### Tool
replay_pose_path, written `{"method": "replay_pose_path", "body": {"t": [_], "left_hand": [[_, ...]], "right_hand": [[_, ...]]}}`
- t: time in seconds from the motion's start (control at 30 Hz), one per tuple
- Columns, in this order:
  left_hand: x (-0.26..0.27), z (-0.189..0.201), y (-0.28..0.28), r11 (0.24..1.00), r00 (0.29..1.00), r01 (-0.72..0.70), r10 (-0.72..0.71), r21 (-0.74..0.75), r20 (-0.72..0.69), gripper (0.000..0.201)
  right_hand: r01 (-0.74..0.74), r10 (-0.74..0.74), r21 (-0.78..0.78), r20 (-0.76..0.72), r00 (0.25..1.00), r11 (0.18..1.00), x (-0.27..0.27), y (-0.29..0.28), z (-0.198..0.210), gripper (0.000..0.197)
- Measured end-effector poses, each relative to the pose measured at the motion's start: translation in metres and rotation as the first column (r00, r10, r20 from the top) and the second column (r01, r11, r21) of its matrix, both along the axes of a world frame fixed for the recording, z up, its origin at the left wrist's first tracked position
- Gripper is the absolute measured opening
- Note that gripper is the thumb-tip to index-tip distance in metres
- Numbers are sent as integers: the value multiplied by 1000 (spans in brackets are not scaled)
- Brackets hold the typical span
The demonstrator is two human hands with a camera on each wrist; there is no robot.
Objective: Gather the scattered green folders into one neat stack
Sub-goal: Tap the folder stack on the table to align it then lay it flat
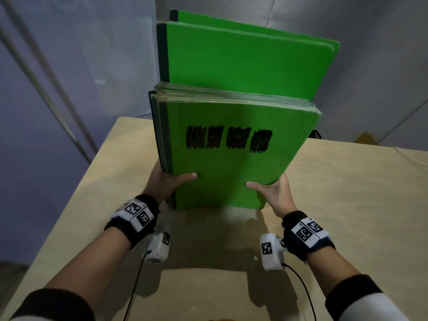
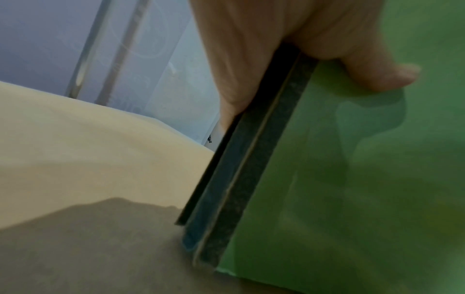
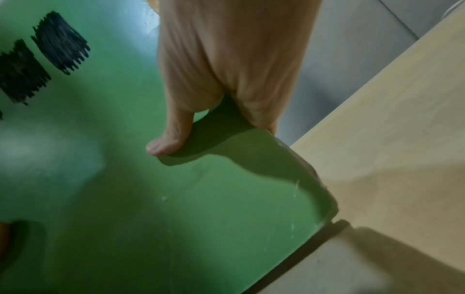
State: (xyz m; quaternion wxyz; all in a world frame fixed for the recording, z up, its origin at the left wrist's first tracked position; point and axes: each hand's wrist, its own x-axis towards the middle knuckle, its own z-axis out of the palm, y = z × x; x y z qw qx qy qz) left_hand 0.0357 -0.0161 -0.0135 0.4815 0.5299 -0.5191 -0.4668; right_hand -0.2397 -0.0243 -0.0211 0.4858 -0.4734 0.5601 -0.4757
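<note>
A bundle of green folders stands upright on its lower edge on the tan table, the front cover bearing black scribbled blocks. Taller green folders rise behind it in the same bundle. My left hand grips the dark spine side, thumb on the front cover, fingers behind. The left wrist view shows that thumb on the cover beside the dark spine. My right hand grips the open right edge, thumb on the green cover.
The table's left edge drops off to a grey-blue floor and wall. A small black object and a yellow shape sit beyond the table's far right. White wrist cameras with cables hang under both wrists.
</note>
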Motion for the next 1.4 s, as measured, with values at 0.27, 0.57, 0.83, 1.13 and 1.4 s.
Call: {"method": "replay_pose_path", "body": {"t": [0.27,0.57,0.83,1.13,1.4], "left_hand": [[4,-18,1,996,1000,20,-20,88,-2,88],[0,-28,-2,999,999,-45,44,30,21,80],[2,-26,11,998,998,-65,65,14,11,73],[2,9,12,995,998,-11,17,99,-60,73],[-52,28,2,950,998,59,-45,306,-52,57]], "right_hand": [[-16,18,51,-46,999,999,1,-2,-13,77],[-26,28,26,-91,995,999,3,-6,-16,73],[-44,45,11,-75,996,999,4,9,-13,71],[0,0,-8,-2,1000,1000,2,36,-2,70],[77,-77,2,-69,995,997,-44,48,13,52]]}}
